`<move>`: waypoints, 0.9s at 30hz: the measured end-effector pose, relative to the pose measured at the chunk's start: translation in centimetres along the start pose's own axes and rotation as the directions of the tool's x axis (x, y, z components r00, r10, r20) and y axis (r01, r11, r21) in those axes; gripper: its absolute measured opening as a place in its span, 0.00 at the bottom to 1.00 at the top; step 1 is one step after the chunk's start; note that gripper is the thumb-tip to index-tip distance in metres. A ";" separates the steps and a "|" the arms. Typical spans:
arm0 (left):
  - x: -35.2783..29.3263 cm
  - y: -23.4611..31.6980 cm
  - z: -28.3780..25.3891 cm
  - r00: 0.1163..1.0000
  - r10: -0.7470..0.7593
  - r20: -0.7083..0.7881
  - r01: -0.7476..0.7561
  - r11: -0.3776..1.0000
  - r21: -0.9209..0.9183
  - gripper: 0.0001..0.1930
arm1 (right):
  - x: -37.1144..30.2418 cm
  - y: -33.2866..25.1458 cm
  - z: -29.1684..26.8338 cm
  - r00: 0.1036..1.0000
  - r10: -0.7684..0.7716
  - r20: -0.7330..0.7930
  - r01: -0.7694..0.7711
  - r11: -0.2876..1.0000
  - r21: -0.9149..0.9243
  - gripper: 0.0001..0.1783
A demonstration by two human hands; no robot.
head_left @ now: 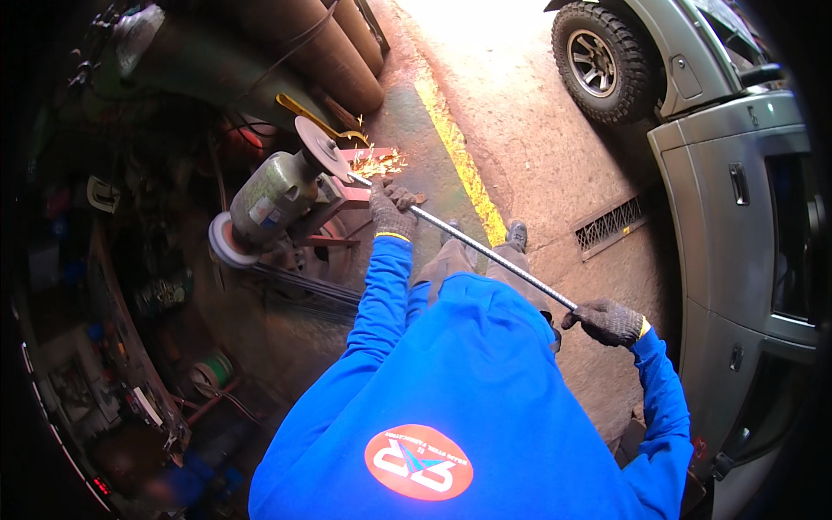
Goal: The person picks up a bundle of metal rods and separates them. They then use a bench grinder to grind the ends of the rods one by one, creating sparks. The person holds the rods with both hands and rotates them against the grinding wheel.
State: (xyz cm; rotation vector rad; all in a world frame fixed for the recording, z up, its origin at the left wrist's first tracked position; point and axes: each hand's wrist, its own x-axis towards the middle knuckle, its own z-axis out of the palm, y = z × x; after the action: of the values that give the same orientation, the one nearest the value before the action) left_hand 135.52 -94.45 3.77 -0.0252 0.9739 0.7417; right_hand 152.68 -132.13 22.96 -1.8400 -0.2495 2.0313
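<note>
A long ribbed steel bar point(494, 256) runs slantwise across my front, its far left end up against the grinding disc point(321, 147) of a bench grinder point(273, 198). Orange sparks point(377, 163) fly off just beyond that end. Close to the disc, my left hand point(393, 206), in a dark knit glove, is closed around the bar. My gloved right hand point(610, 321) grips its other end, nearer to me and to the right. The bar's very tip at the disc is hard to make out.
A second wheel point(230, 241) sits on the grinder's near end, above a red metal stand point(334, 242). Large cylinders point(299, 39) lie at the upper left. A greenish-grey vehicle point(737, 173) stands along the right, beside a floor grate point(610, 227). A yellow line point(459, 152) crosses the floor.
</note>
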 end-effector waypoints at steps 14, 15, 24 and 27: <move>0.5 0.3 -0.1 0.994 -0.062 0.092 0.065 0.997 -0.040 0.16 | -1.1 0.1 0.4 0.841 -0.419 -0.342 0.208 0.834 -0.511 0.20; 0.4 0.4 0.2 0.994 -0.078 0.083 0.082 0.995 -0.048 0.16 | -1.2 -0.1 0.6 0.831 -0.423 -0.363 0.187 0.825 -0.533 0.19; 0.8 0.5 0.2 0.991 -0.085 0.106 0.088 0.996 -0.025 0.19 | -2.0 -0.2 0.8 0.692 -0.554 -0.463 0.085 0.700 -0.709 0.17; 0.7 0.8 0.5 0.986 -0.117 0.121 0.119 0.993 -0.017 0.20 | -2.2 -0.3 0.8 0.628 -0.618 -0.472 0.071 0.650 -0.756 0.15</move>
State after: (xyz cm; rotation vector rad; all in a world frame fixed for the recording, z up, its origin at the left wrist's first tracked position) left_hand 135.67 -93.33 3.79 -0.0584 0.8413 0.6387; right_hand 152.08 -132.60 25.18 -2.5522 -1.1767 0.8193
